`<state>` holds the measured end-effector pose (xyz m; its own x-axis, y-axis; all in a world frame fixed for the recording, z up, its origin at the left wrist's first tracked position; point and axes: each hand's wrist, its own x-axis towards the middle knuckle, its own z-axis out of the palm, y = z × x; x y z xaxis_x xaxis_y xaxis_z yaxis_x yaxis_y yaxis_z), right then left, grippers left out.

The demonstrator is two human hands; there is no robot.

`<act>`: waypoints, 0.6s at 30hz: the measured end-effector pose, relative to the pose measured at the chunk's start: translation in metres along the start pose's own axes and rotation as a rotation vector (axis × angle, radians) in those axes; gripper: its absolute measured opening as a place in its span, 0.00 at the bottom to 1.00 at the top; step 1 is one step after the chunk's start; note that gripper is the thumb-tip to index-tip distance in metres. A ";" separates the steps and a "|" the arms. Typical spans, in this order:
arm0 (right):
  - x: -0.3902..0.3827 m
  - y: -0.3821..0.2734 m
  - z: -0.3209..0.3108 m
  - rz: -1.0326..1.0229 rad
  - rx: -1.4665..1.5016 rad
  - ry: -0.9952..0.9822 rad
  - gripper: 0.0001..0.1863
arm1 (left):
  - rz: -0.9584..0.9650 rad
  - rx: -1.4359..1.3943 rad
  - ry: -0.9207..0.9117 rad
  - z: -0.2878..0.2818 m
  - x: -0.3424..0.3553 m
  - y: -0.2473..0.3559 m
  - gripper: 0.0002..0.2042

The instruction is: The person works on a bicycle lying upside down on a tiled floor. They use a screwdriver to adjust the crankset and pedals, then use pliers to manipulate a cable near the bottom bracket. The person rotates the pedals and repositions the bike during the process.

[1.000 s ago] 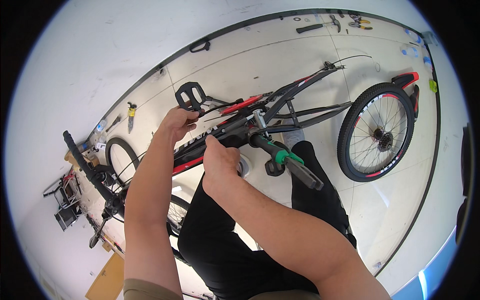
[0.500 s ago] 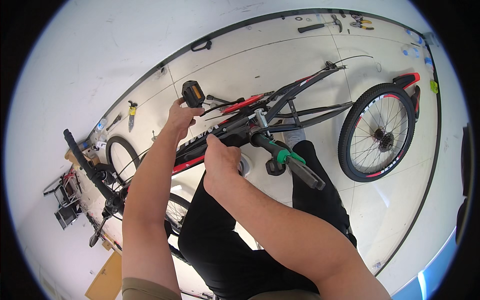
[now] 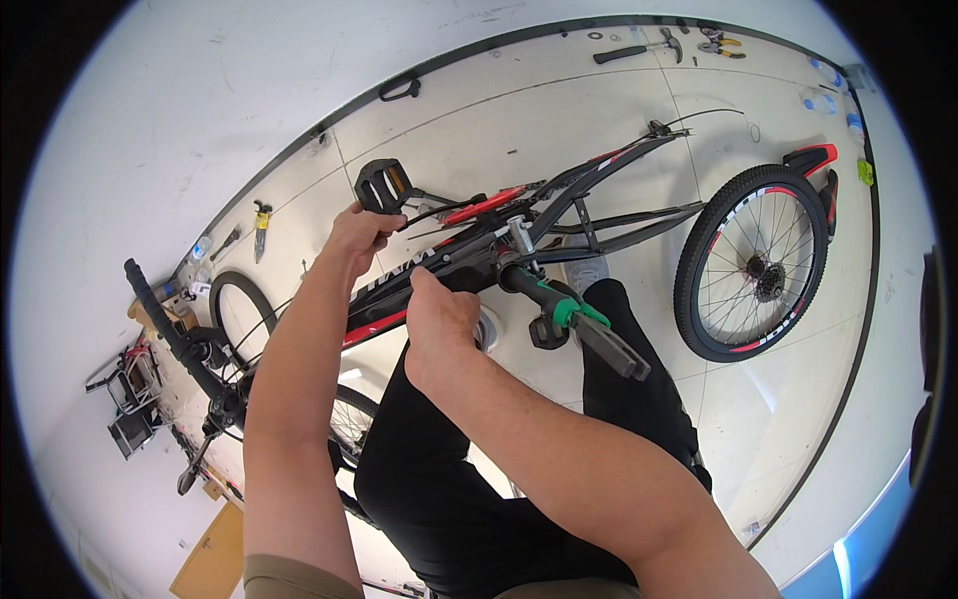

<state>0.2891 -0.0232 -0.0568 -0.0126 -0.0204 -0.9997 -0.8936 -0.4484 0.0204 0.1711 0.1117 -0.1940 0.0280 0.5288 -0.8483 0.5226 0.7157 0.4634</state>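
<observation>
A black pedal [image 3: 383, 187] with an orange reflector sits at the end of its crank, beyond the bicycle frame [image 3: 589, 232]. My left hand [image 3: 359, 236] is closed on its near edge, thumb and fingers pinching it. Nearer to me, my right hand [image 3: 439, 321] is curled against the black and red frame tube with the thumb raised; what its fingers hold is hidden. Right of that hand, a black, green and grey saddle-like piece [image 3: 569, 307] slants from a silver clamp [image 3: 521, 238] on the frame. A second black pedal [image 3: 547, 333] shows below it.
A detached wheel [image 3: 755, 265] with a cassette lies at the right, beside a red and black mudguard [image 3: 810, 160]. Toward the far wall are a hammer [image 3: 639, 48] and yellow-handled pliers [image 3: 722, 48]. The handlebar [image 3: 175, 319] extends left. My knees flank the frame's near side.
The far pedal has turned on its axle, showing more of its open face. My left hand has shifted slightly left with it. My right hand stays in place.
</observation>
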 end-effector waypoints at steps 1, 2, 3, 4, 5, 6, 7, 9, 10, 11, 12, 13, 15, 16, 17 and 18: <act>0.000 0.000 0.000 -0.003 0.000 0.004 0.41 | 0.009 0.017 0.024 0.004 0.000 0.000 0.23; 0.000 -0.001 0.000 -0.001 0.000 0.007 0.41 | 0.018 0.034 0.049 0.007 -0.001 0.001 0.21; -0.001 -0.002 0.000 0.001 -0.001 0.008 0.41 | 0.015 0.046 0.058 0.008 -0.002 0.002 0.21; -0.002 -0.002 0.000 0.003 -0.003 0.010 0.41 | 0.013 0.058 0.067 0.009 -0.002 0.002 0.21; -0.002 -0.002 0.000 0.000 0.000 0.006 0.41 | 0.010 0.069 0.076 0.009 -0.003 0.003 0.22; -0.001 -0.001 0.000 -0.004 0.005 0.004 0.40 | 0.009 0.022 0.036 0.008 -0.004 0.004 0.21; 0.000 -0.001 0.000 -0.008 0.011 0.003 0.40 | 0.007 -0.025 -0.004 0.006 -0.005 0.005 0.21; 0.002 0.000 -0.001 -0.010 0.042 -0.030 0.40 | -0.014 -0.114 -0.079 0.001 -0.008 0.005 0.21; 0.003 0.000 -0.002 -0.011 0.057 -0.047 0.40 | -0.032 -0.156 -0.115 -0.004 -0.009 0.004 0.21; 0.003 0.000 -0.002 -0.007 0.045 -0.032 0.40 | -0.051 -0.198 -0.151 -0.005 -0.008 0.003 0.21; 0.001 0.000 -0.001 -0.001 0.030 -0.019 0.40 | -0.043 -0.193 -0.140 -0.006 -0.008 0.002 0.20; 0.000 -0.001 0.000 0.004 0.015 -0.006 0.40 | -0.034 -0.189 -0.129 -0.006 -0.006 0.001 0.20; 0.001 0.000 0.000 -0.005 0.023 -0.009 0.40 | -0.031 -0.175 -0.086 -0.004 -0.004 0.000 0.19; 0.001 0.000 0.000 -0.010 0.028 -0.010 0.40 | -0.035 -0.167 -0.053 -0.003 -0.002 0.000 0.19; 0.001 0.000 -0.001 -0.012 0.001 -0.018 0.39 | -0.039 -0.158 -0.020 -0.003 -0.001 0.000 0.19; -0.001 0.000 -0.001 -0.014 -0.027 -0.025 0.38 | -0.024 -0.134 -0.016 -0.003 0.000 -0.001 0.18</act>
<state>0.2900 -0.0243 -0.0559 -0.0119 0.0083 -0.9999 -0.8815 -0.4721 0.0066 0.1680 0.1123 -0.1937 0.0315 0.5042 -0.8630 0.4048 0.7830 0.4722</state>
